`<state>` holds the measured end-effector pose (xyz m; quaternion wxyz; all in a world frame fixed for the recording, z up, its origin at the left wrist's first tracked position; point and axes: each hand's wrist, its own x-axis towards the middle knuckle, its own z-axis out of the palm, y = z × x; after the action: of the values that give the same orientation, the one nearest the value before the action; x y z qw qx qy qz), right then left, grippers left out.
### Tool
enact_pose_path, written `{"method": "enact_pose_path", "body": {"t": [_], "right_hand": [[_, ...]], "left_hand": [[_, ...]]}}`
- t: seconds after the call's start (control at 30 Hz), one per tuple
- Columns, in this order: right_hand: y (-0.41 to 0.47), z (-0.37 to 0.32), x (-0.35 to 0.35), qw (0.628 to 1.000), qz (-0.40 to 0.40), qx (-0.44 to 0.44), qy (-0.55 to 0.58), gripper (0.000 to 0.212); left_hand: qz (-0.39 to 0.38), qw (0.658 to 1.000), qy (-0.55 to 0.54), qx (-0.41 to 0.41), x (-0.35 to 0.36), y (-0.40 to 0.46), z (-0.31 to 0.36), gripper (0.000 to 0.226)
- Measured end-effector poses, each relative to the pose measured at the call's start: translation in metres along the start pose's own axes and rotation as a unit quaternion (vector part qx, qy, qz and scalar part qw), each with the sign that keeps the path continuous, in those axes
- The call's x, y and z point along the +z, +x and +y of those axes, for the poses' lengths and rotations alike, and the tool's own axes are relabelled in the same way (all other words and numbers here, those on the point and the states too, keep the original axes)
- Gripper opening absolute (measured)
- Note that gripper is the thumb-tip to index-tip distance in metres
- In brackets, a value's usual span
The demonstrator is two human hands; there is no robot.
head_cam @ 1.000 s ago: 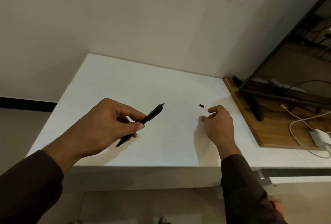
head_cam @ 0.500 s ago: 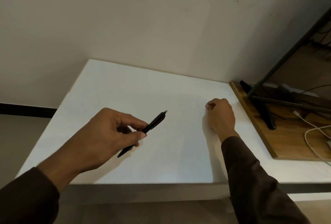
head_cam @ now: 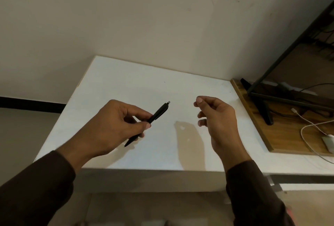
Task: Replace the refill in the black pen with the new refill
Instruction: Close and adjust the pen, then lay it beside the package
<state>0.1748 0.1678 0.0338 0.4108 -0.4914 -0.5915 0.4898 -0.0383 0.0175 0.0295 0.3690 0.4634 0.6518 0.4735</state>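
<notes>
The left hand (head_cam: 115, 126) is gripping the black pen (head_cam: 148, 122) at about the middle of its barrel, with the thumb pressing one side and the index finger curling over the other; the remaining fingers are folding under the lower part of the barrel. The pen is slanting above the white table (head_cam: 126, 84), its pointed tip aiming down and back toward the person and its clicker end rising up and away from the left hand, toward the right hand (head_cam: 218, 122). The right hand is hovering above the table, apart from the pen, with its thumb and index finger drawn together in a narrow pinch and the other fingers loosely curling; whether anything small is sitting in that pinch cannot be told.

Around the pen the tabletop is lying bare on all sides, giving free room between the two hands and out to the far edge by the wall. The table's near edge is running just below both wrists. Beyond the right hand a wooden board (head_cam: 262, 122) is sitting against the table's side, carrying a black stand (head_cam: 260, 106) and a white cable (head_cam: 307, 126).

The pen is showing as slim and matte black, with a clip along its upper half and a small grey stub at the clicker end.
</notes>
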Motion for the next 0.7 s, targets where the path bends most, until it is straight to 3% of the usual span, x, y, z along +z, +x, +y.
{"method": "enact_pose_path", "body": {"t": [0.23, 0.7], "right_hand": [[-0.04, -0.015, 0.027, 0.988, -0.094, 0.033, 0.121, 0.012], [-0.042, -0.014, 0.04, 0.963, -0.131, 0.063, 0.226, 0.023]], "left_hand": [[-0.008, 1.0, 0.013, 0.016, 0.001, 0.0, 0.0, 0.021], [-0.01, 0.999, 0.016, 0.03, -0.003, 0.002, 0.001, 0.018]]}}
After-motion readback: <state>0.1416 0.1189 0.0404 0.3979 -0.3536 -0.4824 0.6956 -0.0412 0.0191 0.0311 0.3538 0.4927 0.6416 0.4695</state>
